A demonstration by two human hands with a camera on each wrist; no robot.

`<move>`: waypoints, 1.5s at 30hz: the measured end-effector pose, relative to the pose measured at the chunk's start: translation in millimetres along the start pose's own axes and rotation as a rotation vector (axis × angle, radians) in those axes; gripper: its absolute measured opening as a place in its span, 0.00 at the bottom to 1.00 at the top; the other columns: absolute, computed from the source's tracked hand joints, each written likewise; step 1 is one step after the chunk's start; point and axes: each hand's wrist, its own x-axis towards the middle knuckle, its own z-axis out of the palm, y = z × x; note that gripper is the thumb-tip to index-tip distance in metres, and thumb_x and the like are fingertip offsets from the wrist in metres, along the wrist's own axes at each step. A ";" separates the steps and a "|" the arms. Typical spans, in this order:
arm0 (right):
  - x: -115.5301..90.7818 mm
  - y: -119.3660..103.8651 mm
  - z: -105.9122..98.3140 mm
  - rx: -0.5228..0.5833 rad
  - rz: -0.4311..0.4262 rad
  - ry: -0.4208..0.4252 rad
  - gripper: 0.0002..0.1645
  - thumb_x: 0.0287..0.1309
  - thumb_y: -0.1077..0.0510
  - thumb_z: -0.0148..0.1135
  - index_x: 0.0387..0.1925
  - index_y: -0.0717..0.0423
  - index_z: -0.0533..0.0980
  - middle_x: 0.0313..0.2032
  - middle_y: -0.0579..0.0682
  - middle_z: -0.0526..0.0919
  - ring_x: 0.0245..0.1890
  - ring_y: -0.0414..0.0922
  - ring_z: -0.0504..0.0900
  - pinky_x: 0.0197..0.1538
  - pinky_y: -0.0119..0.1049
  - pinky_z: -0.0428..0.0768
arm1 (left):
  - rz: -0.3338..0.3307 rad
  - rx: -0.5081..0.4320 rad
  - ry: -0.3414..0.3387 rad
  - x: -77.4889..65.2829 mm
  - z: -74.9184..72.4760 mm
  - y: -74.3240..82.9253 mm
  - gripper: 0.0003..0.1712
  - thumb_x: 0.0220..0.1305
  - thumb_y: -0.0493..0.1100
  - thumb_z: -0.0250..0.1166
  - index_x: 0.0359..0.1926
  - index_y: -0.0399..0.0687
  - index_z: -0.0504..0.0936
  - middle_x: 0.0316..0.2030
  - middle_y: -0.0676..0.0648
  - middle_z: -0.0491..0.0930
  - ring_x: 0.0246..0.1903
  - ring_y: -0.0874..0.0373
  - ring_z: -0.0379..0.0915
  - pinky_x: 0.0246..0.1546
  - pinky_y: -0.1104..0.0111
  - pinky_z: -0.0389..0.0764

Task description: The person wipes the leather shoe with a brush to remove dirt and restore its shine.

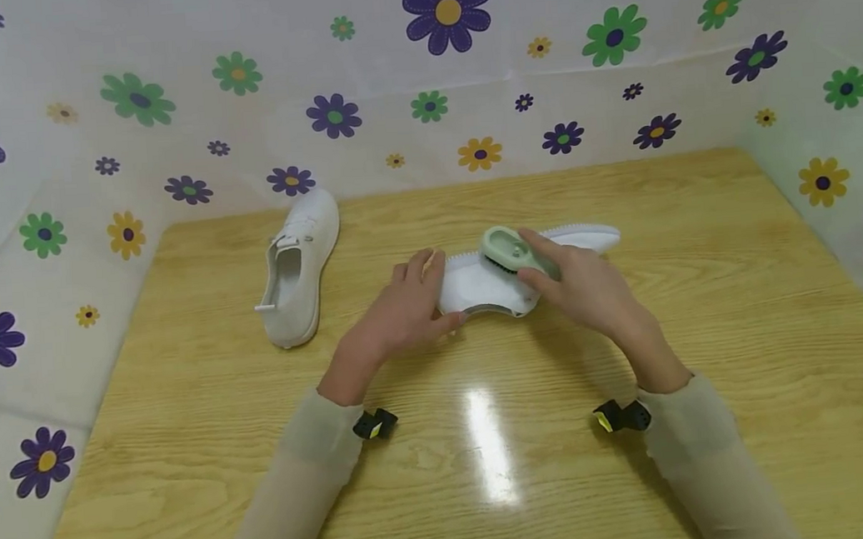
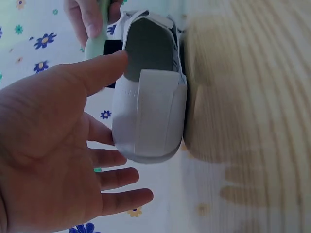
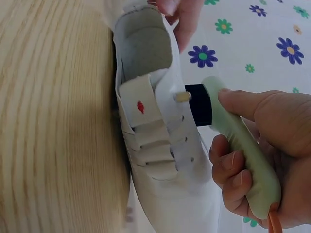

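A white shoe [image 1: 470, 282] lies on its side, sole edge away from me and opening toward me. Around its heel, my left hand [image 1: 407, 304] holds it with the thumb near the collar; in the left wrist view the other fingers [image 2: 121, 178] stretch past the heel. My right hand [image 1: 586, 284] grips a light green brush [image 3: 245, 150] by its handle, thumb along the top. The black bristles [image 3: 200, 104] touch the shoe's upper beside the lacing holes. From the handle's end hangs an orange cord [image 3: 275, 221]. My right hand hides part of the shoe's middle in the head view.
A second white shoe [image 1: 292, 271] stands upright at the left on the wooden table [image 1: 211, 452]. Behind the table and along both sides hangs a white cloth [image 1: 387, 64] printed with flowers.
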 end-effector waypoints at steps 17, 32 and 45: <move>-1.2 29.9 -16.6 0.059 0.114 0.091 0.38 0.73 0.36 0.45 0.78 0.42 0.52 0.67 0.67 0.68 0.42 0.58 0.75 0.35 0.45 0.70 | -0.089 -0.176 -0.131 17.9 2.7 -12.1 0.53 0.68 0.51 0.53 0.77 0.41 0.28 0.77 0.37 0.33 0.75 0.39 0.37 0.71 0.51 0.56; 7.3 66.8 -20.4 0.194 0.142 0.350 0.37 0.75 0.42 0.44 0.64 0.72 0.66 0.40 0.66 0.78 0.33 0.55 0.74 0.31 0.42 0.72 | -0.076 -0.314 -0.175 32.3 -2.0 -29.2 0.52 0.67 0.54 0.49 0.77 0.42 0.26 0.77 0.36 0.33 0.76 0.45 0.38 0.73 0.54 0.50; 28.4 85.4 -10.9 0.566 0.105 0.205 0.36 0.76 0.41 0.41 0.69 0.65 0.57 0.44 0.62 0.69 0.36 0.52 0.71 0.35 0.37 0.72 | 0.062 -0.564 -0.105 34.6 -11.6 -34.9 0.40 0.72 0.51 0.53 0.75 0.41 0.46 0.64 0.39 0.59 0.61 0.48 0.59 0.63 0.53 0.63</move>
